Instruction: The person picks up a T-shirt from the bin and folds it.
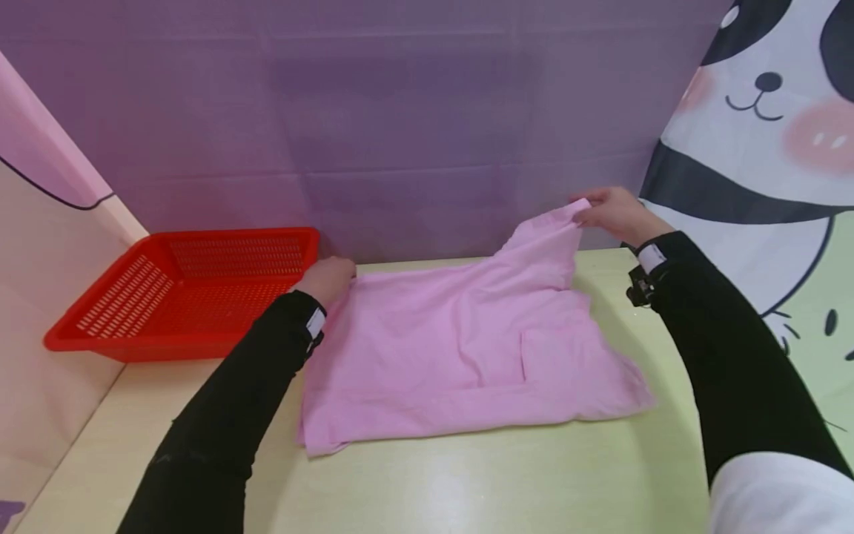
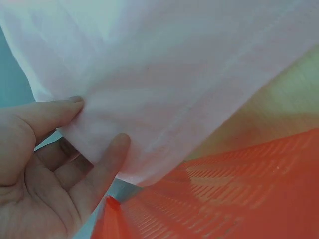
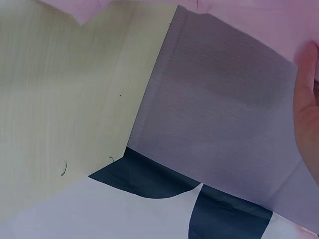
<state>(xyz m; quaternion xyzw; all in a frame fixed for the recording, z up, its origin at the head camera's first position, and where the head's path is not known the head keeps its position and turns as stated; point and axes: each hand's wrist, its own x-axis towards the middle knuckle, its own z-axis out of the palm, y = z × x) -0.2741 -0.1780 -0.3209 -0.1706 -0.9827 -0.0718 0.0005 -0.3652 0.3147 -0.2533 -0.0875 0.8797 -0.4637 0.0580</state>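
A pink cloth garment [image 1: 427, 348] with a sewn patch like a pocket lies spread on the table, its far right corner raised. My right hand [image 1: 617, 211] pinches that lifted corner above the table's back edge. In the right wrist view only part of the right hand [image 3: 308, 114] shows at the edge, against the pink fabric [image 3: 249, 20]. At the far left corner of the garment is my left hand [image 1: 330, 278]. The left wrist view shows the left hand [image 2: 60, 164] gripping the fabric [image 2: 149, 99] edge between thumb and fingers, close to the basket.
A red plastic basket [image 1: 200, 345] with slotted walls stands at the back left of the pale wooden table [image 1: 467, 482], right beside my left hand. Behind the table hangs a purple-grey cloth backdrop [image 1: 400, 111]. A panda-print sheet [image 1: 754, 163] borders the right side.
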